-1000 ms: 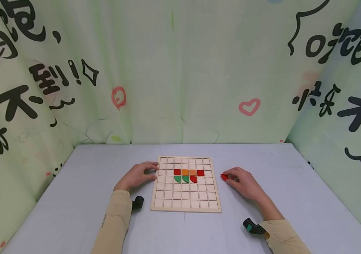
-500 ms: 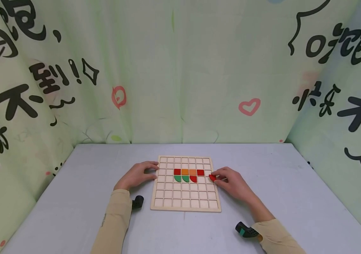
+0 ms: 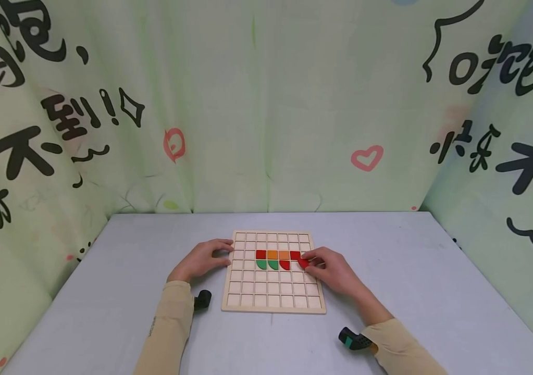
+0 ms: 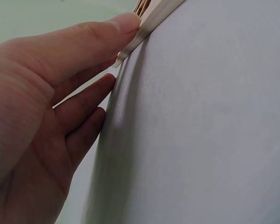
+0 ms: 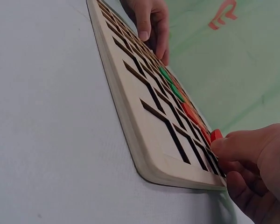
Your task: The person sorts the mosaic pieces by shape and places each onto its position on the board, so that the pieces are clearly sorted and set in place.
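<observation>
A square wooden grid board [image 3: 247,287] lies flat on the table. In it are red and orange squares, with green quarter-round pieces [image 3: 261,264] and a red quarter-round piece [image 3: 284,265] in the row below. My right hand [image 3: 334,271] pinches another red quarter-round piece [image 3: 302,263] between thumb and fingers, over the board's right side beside the red square [image 3: 295,254]. The right wrist view shows part of that piece at the thumb tip. My left hand [image 3: 205,259] touches the board's left edge with thumb and fingertips, the fingers fairly straight.
White cloth covers the table [image 3: 266,344] around the board. Behind and at both sides hangs a pale green curtain [image 3: 266,104] with black writing and pink hearts. Each wrist wears a black camera [image 3: 354,339].
My right hand has moved left with the red quarter-round piece, from the table right of the board to over its right cells. The left hand keeps its place at the edge.
</observation>
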{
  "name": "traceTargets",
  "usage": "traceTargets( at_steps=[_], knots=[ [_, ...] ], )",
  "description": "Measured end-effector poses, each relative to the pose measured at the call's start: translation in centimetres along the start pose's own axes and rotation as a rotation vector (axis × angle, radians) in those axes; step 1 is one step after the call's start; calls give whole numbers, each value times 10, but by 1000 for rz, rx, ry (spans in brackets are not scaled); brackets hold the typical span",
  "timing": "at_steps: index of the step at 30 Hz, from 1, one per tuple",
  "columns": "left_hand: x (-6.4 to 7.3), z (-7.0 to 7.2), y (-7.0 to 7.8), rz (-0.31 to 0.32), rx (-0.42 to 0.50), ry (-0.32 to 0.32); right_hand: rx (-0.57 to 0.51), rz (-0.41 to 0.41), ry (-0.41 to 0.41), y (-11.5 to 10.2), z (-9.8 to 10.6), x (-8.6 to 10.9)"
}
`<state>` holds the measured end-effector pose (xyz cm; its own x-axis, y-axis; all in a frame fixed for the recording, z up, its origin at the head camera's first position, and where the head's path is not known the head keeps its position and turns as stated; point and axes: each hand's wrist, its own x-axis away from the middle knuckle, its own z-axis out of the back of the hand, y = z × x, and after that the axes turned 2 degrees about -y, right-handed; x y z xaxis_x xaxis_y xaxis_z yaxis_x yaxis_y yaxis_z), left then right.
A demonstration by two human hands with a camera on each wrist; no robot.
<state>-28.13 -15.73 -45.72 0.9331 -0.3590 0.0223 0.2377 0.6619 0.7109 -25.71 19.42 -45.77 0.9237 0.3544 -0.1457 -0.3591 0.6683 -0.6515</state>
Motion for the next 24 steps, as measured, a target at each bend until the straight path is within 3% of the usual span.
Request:
traceTargets(
  at_steps=[7,24],
  knots=[
    [0,0,-2,-7,-1,4,47,63,-29,-6,-3,-4],
    [0,0,-3,-22,-6,2,89,40,-64,-13,-10,-11]
  ],
)
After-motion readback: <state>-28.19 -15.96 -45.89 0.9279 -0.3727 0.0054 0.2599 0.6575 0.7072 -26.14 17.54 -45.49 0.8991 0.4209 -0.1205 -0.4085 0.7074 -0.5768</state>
